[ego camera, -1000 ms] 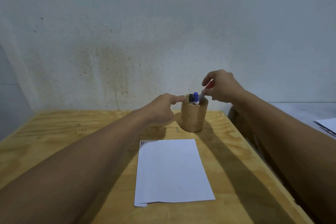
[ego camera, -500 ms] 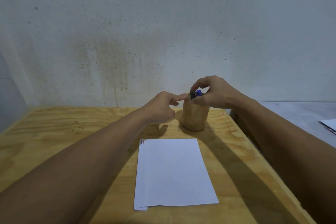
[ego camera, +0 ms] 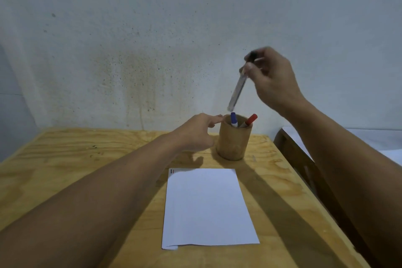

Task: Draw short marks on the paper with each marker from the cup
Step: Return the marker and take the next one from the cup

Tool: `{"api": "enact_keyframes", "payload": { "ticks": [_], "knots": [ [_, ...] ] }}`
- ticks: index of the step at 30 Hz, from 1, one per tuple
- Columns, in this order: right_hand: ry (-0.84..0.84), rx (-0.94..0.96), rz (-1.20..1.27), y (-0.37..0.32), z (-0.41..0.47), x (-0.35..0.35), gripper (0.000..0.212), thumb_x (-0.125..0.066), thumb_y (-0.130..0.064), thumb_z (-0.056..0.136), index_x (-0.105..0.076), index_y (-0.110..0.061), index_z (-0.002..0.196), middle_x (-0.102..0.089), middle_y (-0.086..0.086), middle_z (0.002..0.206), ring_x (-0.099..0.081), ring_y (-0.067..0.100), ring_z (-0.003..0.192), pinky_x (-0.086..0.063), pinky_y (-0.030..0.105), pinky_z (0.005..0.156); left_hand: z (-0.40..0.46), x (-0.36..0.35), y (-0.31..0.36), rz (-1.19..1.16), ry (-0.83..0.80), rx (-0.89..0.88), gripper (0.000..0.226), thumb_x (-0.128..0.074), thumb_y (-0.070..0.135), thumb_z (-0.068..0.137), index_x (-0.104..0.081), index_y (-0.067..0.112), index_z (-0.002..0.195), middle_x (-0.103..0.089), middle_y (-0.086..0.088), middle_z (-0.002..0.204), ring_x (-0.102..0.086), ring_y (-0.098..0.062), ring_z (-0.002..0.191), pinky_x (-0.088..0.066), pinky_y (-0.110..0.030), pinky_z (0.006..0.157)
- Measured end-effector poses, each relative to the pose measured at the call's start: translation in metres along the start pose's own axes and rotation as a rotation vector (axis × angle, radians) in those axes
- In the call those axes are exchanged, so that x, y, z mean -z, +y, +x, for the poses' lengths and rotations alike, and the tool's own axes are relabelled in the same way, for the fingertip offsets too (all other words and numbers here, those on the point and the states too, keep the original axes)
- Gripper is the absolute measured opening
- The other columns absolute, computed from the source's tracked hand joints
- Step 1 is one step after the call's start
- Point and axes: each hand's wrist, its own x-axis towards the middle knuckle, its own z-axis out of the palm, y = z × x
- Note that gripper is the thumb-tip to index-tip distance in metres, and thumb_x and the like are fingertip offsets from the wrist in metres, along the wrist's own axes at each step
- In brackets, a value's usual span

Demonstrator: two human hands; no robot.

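A black-capped marker [ego camera: 238, 85] is pinched near its top by the right hand [ego camera: 273, 78], raised above the cup [ego camera: 234, 140]. Its long axis is tilted, cap end up and right, lower end just over the cup's mouth. The left hand [ego camera: 196, 132] is loosely curled, grasping nothing, one fingertip at the cup's rim. The paper [ego camera: 206, 206] lies nearer on the surface [ego camera: 65, 159].

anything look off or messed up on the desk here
Only small things: the paper's near left corner is folded or curled, and the sheet lies slightly askew on the table. The cup stands upright; nothing is spilled.
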Motion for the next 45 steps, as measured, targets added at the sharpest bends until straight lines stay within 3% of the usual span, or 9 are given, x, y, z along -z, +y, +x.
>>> {"api": "enact_keyframes", "payload": {
  "ticks": [4,7,11,17,26,34,36,39,45],
  "knots": [
    [-0.023,0.027,0.128,-0.025,-0.004,0.005,0.033,-0.049,-0.02,0.099,-0.055,-0.019,0.131,-0.058,0.0,0.091,-0.069,0.013,0.073,-0.06,0.026,0.064,-0.013,0.017,0.005,-0.126,0.166,-0.042,0.069,-0.058,-0.006,0.075,-0.046,0.018,0.138,-0.052,0.0,0.141,-0.054,-0.012,0.121,-0.048,-0.013,0.072],
    [-0.132,-0.028,0.086,-0.029,-0.021,-0.004,0.036,-0.065,-0.026,0.089,-0.06,-0.02,0.125,-0.067,0.005,0.089,-0.068,0.015,0.064,-0.056,0.025,0.052,-0.031,0.04,0.007,-0.443,0.267,0.013,0.043,-0.065,-0.004,0.078,-0.064,0.01,0.119,-0.07,-0.005,0.115,-0.066,-0.019,0.104,-0.057,-0.033,0.082],
    [-0.26,-0.199,0.163,-0.03,-0.047,-0.029,0.021,-0.075,-0.019,0.082,-0.066,-0.005,0.094,-0.071,0.009,0.081,-0.071,0.015,0.06,-0.052,0.028,0.047,-0.062,0.057,-0.004,-0.753,0.206,0.021,0.035,-0.066,-0.007,0.079,-0.065,0.001,0.113,-0.071,-0.017,0.102,-0.07,-0.026,0.086,-0.059,-0.04,0.081],
    [-0.508,-0.303,0.274,-0.034,-0.072,-0.054,0.01,-0.068,-0.004,0.084,-0.069,0.0,0.093,-0.073,0.016,0.082,-0.074,0.018,0.069,-0.059,0.028,0.058,-0.089,0.053,-0.031,-0.903,0.235,0.064,0.024,-0.064,-0.007,0.08,-0.066,-0.001,0.103,-0.07,-0.013,0.08,-0.069,-0.024,0.07,-0.058,-0.029,0.064],
    [-0.644,-0.363,0.329,-0.033,-0.089,-0.078,0.022,-0.068,-0.013,0.088,-0.051,-0.004,0.099,-0.077,0.014,0.08,-0.07,0.018,0.064,-0.052,0.031,0.05,-0.108,0.046,-0.05,-0.723,0.28,0.057,0.01,-0.066,0.001,0.082,-0.073,0.005,0.087,-0.068,-0.005,0.063,-0.064,-0.015,0.056,-0.056,-0.025,0.057],
    [-0.553,-0.133,-0.076,-0.021,-0.103,-0.094,0.025,-0.07,-0.015,0.086,-0.051,-0.029,0.08,-0.071,0.002,0.082,-0.071,0.02,0.073,-0.059,0.037,0.06,-0.114,0.046,-0.073,-0.662,0.38,0.353,0.01,-0.068,0.002,0.083,-0.067,-0.008,0.083,-0.06,-0.012,0.061,-0.056,-0.011,0.042,-0.049,-0.023,0.045],
    [-0.565,-0.173,0.014,-0.018,-0.105,-0.091,0.011,-0.061,-0.011,0.093,-0.062,-0.02,0.088,-0.072,0.007,0.086,-0.071,0.022,0.072,-0.06,0.035,0.056,-0.118,0.042,-0.083,-0.505,0.411,0.361,0.007,-0.069,-0.001,0.08,-0.068,-0.008,0.079,-0.059,-0.009,0.059,-0.054,-0.013,0.048,-0.045,-0.025,0.049],
    [-0.584,-0.361,0.331,-0.016,-0.105,-0.088,0.022,-0.049,-0.004,0.098,-0.07,-0.003,0.104,-0.07,0.021,0.098,-0.07,0.027,0.074,-0.06,0.031,0.058,-0.122,0.036,-0.089,-0.094,0.365,0.314,0.002,-0.073,0.007,0.077,-0.075,0.007,0.075,-0.062,0.005,0.062,-0.055,-0.004,0.06,-0.04,-0.017,0.053],
    [-0.555,-0.649,0.948,-0.01,-0.105,-0.088,0.031,-0.053,0.013,0.086,-0.066,0.003,0.112,-0.067,0.025,0.092,-0.071,0.025,0.077,-0.062,0.038,0.073,-0.117,0.029,-0.093,0.057,0.312,0.253,0.007,-0.074,0.014,0.076,-0.076,0.009,0.081,-0.071,-0.005,0.078,-0.062,-0.015,0.074,-0.043,-0.021,0.059]
  ]
}}
